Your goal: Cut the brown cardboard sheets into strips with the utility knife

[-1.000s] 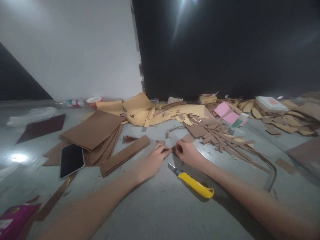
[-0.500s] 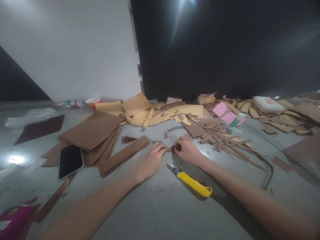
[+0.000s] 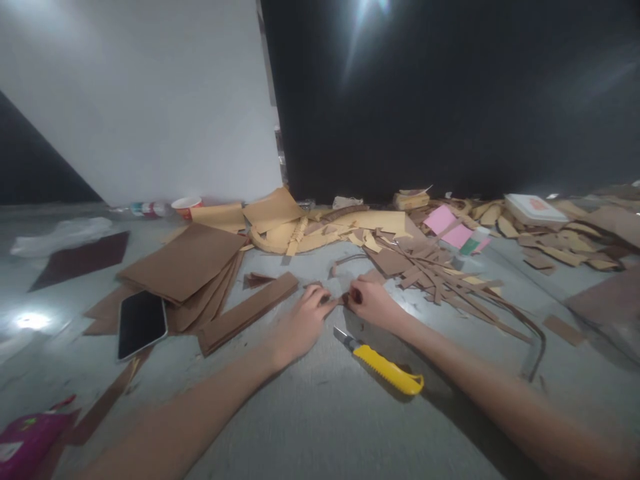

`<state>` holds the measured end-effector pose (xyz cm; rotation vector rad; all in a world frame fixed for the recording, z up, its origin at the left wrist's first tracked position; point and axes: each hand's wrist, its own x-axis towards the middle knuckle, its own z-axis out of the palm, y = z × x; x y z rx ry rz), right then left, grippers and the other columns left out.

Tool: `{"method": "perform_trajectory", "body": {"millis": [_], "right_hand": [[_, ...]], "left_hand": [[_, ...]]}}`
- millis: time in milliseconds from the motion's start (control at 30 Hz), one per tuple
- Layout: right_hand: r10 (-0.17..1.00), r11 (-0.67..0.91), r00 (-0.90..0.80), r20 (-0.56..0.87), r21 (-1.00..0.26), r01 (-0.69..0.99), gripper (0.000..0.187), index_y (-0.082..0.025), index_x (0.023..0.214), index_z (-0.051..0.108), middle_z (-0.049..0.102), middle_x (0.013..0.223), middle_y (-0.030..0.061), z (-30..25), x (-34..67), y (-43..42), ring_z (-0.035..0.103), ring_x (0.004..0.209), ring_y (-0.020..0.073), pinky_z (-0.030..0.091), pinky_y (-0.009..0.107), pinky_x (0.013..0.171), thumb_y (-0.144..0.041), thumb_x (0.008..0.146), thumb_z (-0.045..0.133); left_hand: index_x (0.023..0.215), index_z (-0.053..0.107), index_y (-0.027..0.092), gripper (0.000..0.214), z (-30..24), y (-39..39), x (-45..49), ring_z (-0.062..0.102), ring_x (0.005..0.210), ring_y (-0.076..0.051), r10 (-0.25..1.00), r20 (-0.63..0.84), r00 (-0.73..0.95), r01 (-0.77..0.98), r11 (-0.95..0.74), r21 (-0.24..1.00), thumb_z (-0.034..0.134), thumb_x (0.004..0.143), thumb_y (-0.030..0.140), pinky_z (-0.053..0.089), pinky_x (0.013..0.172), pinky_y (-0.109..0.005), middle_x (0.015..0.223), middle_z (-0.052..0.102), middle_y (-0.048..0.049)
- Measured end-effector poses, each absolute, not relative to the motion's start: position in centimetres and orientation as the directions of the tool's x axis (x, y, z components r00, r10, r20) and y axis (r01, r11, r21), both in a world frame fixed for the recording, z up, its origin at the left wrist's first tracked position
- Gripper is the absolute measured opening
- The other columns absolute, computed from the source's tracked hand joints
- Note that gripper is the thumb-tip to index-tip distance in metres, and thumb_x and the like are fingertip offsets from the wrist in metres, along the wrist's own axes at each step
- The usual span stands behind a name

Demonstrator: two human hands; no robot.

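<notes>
My right hand (image 3: 373, 303) is closed in a pinch on a small brown leather-like strip (image 3: 345, 299), which its fingers mostly cover. Facing it, my left hand (image 3: 305, 320) has its fingers curled and lifted apart from the thumb, whose tip reaches toward the strip's left end. Whether the thumb touches the strip is hard to see. Just below the hands lies a yellow utility knife (image 3: 387, 368), its blade out and pointing up-left. A stack of long brown strips (image 3: 250, 313) rests to the left of my left hand.
Brown sheets (image 3: 185, 260) are stacked at left beside a phone (image 3: 143, 325). Many thin brown strips (image 3: 440, 277) lie heaped at right. Yellowish scraps (image 3: 280, 217), a paper cup (image 3: 186, 205) and a white box (image 3: 536, 209) line the back. A purple packet (image 3: 30, 437) sits front left.
My left fingers have lifted and curled back from the small strip, opening a gap above the thumb. My right hand keeps its pinch in nearly the same place.
</notes>
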<state>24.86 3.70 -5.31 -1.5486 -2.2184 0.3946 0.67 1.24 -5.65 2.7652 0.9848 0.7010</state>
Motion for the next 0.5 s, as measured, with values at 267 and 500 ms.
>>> {"method": "perform_trajectory", "body": {"millis": [267, 500], "right_hand": [[0.944, 0.330, -0.298, 0.143, -0.451, 0.830, 0.013, -0.019, 0.083, 0.065, 0.060, 0.085, 0.0016, -4.92, 24.77, 3.54, 0.056, 0.074, 0.0149, 0.034, 0.026, 0.071, -0.018, 0.095, 0.068], [0.939, 0.343, -0.314, 0.138, -0.424, 0.838, 0.009, -0.020, 0.085, 0.065, 0.061, 0.086, 0.0020, -5.27, 24.84, 3.66, 0.056, 0.074, 0.0150, 0.033, 0.026, 0.070, -0.015, 0.093, 0.067]], "left_hand": [[0.129, 0.079, 0.021, 0.044, -6.33, 2.00, 0.58, 0.051, 0.136, -0.029, 0.636, 0.388, 0.667, 0.592, -0.769, 0.241, 0.054, 0.100, -0.001, 0.054, 0.114, -0.049, 0.128, 0.065, -0.0117], [0.100, 0.078, 0.017, 0.033, -6.17, 2.25, 0.00, 0.059, 0.121, -0.026, 0.648, 0.503, 0.572, 0.581, -0.753, 0.309, 0.052, 0.099, -0.003, 0.058, 0.108, -0.047, 0.114, 0.071, -0.0091]]}}
